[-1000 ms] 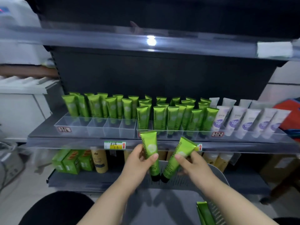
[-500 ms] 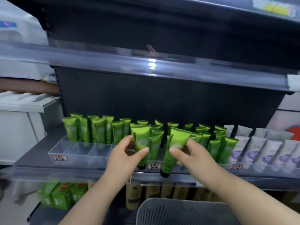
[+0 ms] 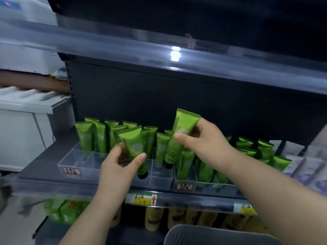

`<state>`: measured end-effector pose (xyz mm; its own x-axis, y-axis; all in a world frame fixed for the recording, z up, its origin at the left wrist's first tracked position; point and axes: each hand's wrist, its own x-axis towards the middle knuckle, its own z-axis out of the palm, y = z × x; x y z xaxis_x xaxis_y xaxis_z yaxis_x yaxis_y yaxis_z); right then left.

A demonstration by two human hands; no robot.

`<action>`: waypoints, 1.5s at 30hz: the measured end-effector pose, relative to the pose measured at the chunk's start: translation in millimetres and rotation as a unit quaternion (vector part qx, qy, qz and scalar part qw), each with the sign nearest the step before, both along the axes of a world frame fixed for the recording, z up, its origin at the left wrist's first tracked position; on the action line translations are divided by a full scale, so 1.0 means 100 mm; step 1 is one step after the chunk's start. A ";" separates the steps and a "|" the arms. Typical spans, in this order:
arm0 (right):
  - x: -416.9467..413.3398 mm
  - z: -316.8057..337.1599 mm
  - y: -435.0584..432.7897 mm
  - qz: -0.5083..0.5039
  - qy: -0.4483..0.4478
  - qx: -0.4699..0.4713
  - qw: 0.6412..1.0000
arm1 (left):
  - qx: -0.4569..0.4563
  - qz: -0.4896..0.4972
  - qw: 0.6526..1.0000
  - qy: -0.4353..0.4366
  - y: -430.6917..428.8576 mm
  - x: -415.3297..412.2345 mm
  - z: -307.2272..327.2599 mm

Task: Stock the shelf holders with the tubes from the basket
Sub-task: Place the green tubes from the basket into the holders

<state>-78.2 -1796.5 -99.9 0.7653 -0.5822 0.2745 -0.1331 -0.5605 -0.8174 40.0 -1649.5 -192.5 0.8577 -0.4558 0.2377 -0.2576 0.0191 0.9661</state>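
head view: rows of green tubes (image 3: 88,137) crowd the clear holders (image 3: 76,163) at mid-frame, with white tubes (image 3: 304,167) at far right and the grey basket (image 3: 212,234) at the bottom edge. the left hand (image 3: 122,161) grips a green tube (image 3: 132,144) over a front compartment. the right hand (image 3: 203,140) pinches a second tube (image 3: 184,126) higher, above the standing rows. both tubes are near upright with black caps down, the first leaning its top left, the second right.

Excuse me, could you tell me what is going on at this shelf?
A person is stocking the clear holder on the shelf. The left hand grips one tube, cap down at an empty front compartment; the right hand grips a second tube, tilted, just to its right. Rows of green tubes stand behind, and the grey basket sits below.
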 end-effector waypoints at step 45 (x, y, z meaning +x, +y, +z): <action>0.72 -0.14 -0.30 0.056 0.373 -0.295 0.878 | 0.174 -0.015 0.978 -0.111 -0.53 0.34 -0.15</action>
<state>-6.2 -1826.8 -113.9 0.9036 -0.4170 -0.0979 -0.4253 -0.9006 -0.0895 74.4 -1702.2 -207.5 0.7872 -0.5670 0.2425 -0.4664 -0.2901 0.8357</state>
